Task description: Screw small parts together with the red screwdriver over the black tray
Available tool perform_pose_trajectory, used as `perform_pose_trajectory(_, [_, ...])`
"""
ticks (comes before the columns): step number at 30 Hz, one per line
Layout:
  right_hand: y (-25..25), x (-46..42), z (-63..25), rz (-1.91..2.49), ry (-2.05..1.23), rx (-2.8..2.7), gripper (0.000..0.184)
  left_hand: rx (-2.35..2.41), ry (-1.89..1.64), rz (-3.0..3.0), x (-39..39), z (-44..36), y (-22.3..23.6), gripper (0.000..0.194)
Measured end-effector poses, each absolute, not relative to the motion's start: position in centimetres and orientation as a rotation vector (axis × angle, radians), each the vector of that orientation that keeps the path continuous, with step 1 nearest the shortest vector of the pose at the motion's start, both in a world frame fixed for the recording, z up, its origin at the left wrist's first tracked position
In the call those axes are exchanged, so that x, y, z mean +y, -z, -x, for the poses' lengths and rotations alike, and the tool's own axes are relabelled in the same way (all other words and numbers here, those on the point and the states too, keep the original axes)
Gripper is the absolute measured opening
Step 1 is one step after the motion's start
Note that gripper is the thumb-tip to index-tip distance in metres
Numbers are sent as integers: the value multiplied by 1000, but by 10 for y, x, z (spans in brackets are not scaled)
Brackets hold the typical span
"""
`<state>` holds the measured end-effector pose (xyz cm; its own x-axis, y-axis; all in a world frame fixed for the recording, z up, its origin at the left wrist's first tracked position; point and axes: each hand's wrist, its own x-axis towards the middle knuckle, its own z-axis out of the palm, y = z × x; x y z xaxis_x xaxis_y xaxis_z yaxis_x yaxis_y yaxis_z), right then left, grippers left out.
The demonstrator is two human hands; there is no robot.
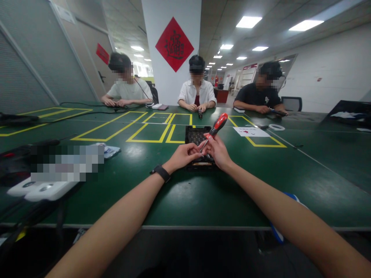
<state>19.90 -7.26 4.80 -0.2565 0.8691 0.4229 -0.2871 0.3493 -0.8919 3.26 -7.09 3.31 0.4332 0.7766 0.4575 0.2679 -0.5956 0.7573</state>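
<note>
My right hand (218, 151) grips a screwdriver (219, 124) with a red and black handle, its handle end tilted up to the right. The metal shaft slants down to the left. At the lower end of the shaft, the thumb and fingers of my left hand (185, 155) are pinched together; whether a small bit sits there is too small to tell. Under both hands lies an open black tool case (199, 132), its compartments mostly hidden by my fingers. A dark band is around my left wrist.
The green table (139, 162) carries yellow tape outlines. A paper sheet (251, 131) and a tape roll (276, 127) lie to the right. White devices (55, 185) and cables crowd the left. A blue and white object (291, 197) is beside my right forearm. Three people sit opposite.
</note>
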Motion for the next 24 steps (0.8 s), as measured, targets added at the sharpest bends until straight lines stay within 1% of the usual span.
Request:
perform_pose_trajectory(5, [-48,-74,-197,582,-1213,-1425,34,914,-1113,-2095,-70,-32,-33,35])
perform_pose_trajectory(11, [-47,-72,-200,566,-1213,-1427,34,805,-1012,-2051,-69,-32,-32,37])
perform_pose_trajectory(17, [-48,-73,-199,563,-1184,-1419,32,848,-1123,-2035,-71,-34,-32,33])
perform_pose_trajectory(24, [-50,-74,-199,556,-1199,-1426,33,882,-1087,-2089,-69,-31,-32,33])
